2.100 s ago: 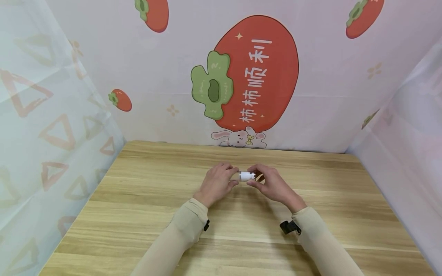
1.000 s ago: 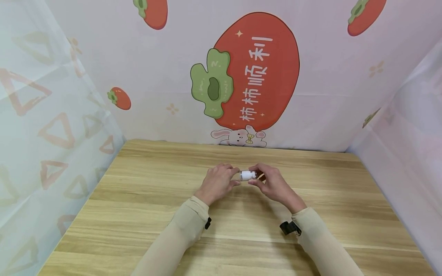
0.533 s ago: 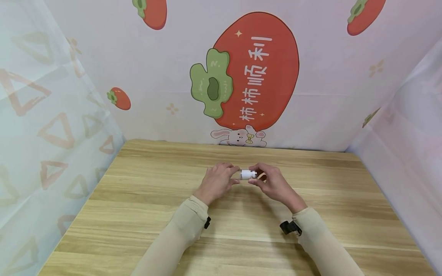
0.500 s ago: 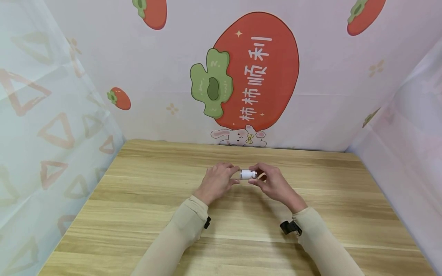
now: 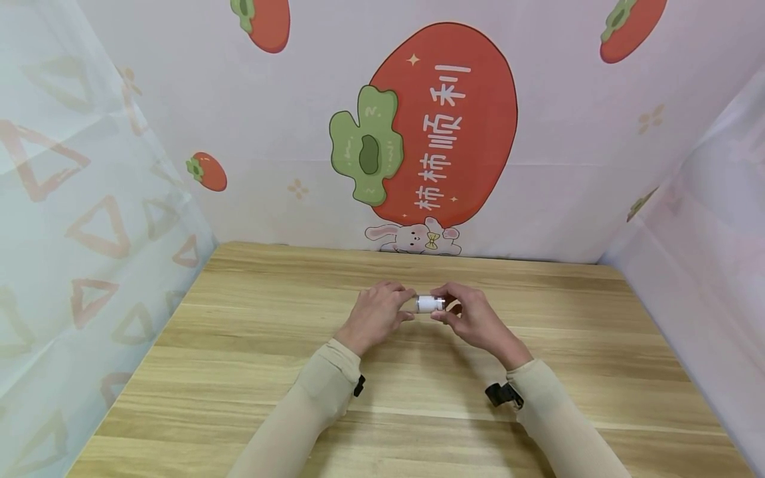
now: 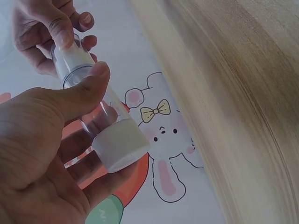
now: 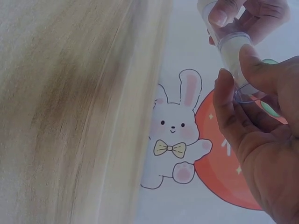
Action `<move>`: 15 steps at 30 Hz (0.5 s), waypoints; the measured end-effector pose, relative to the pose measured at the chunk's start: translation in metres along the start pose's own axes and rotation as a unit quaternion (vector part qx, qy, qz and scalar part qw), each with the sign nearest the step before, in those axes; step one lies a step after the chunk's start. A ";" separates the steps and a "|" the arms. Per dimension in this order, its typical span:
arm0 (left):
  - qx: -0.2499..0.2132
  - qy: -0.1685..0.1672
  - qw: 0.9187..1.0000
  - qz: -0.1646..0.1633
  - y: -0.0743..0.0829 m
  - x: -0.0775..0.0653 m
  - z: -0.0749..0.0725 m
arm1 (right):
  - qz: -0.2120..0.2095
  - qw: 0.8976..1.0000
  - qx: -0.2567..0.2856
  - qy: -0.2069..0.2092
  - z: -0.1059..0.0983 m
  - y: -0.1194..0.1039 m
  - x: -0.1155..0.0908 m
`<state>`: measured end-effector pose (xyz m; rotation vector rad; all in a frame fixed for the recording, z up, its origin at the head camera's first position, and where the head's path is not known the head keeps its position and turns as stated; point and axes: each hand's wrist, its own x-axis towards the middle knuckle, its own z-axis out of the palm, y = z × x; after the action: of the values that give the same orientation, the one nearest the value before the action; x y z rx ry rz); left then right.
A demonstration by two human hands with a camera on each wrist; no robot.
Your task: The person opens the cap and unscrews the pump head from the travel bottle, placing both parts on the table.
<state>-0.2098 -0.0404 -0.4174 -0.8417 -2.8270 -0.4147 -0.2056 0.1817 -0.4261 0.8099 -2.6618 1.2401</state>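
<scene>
Between my two hands, a small clear bottle (image 5: 427,304) lies sideways above the table. In the left wrist view it has a white base (image 6: 121,145) and a transparent body. My left hand (image 5: 375,315) grips the body near the base, thumb on one side and fingers curled round the other. At the opposite end, my right hand (image 5: 476,323) pinches the clear cap end (image 7: 246,93) between thumb and fingers. A white part (image 7: 232,53) shows inside that end. Fingers hide some of the bottle's middle in the head view.
A wood-grain table (image 5: 269,411) spreads beneath both arms. Behind it stands a pale cloth backdrop (image 5: 556,199) printed with a red persimmon and a rabbit, with more cloth (image 5: 101,265) at the left side. Black camera mounts (image 5: 503,394) sit at the wrists.
Both hands keep their grips throughout. The bottle and the right fingertips have shifted very slightly to the right since the earliest frame.
</scene>
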 end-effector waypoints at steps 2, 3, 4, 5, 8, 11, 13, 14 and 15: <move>0.001 -0.004 1.000 0.002 0.000 0.000 0.000 | 0.001 1.000 0.000 -0.002 0.000 0.000 -0.001; 0.002 -0.006 1.000 0.003 0.000 0.000 0.000 | 0.001 1.000 0.000 -0.003 0.000 0.000 -0.001; 0.002 -0.008 1.000 0.003 -0.001 0.000 0.000 | 0.001 1.000 0.000 -0.003 0.000 0.000 -0.001; 0.001 -0.009 1.000 0.002 -0.001 0.000 0.000 | 0.000 1.000 -0.001 -0.003 0.000 0.001 -0.001; 0.000 -0.011 1.000 0.001 -0.001 0.000 0.000 | -0.002 1.000 -0.006 0.000 0.000 0.001 -0.002; -0.005 -0.011 1.000 -0.001 0.000 0.000 0.000 | -0.005 1.000 -0.012 0.002 0.000 0.001 -0.003; -0.008 -0.012 1.000 -0.004 0.000 0.000 0.000 | -0.005 1.000 -0.015 0.003 -0.001 0.000 -0.003; -0.007 -0.011 1.000 -0.005 0.001 0.000 0.000 | -0.004 1.000 -0.016 0.003 -0.001 0.000 -0.003; -0.008 -0.010 1.000 -0.005 0.001 0.000 0.000 | -0.003 1.000 -0.017 0.003 -0.001 0.000 -0.003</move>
<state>-0.2097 -0.0395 -0.4176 -0.8384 -2.8517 -0.4326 -0.2033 0.1841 -0.4266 0.8077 -2.6669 1.1919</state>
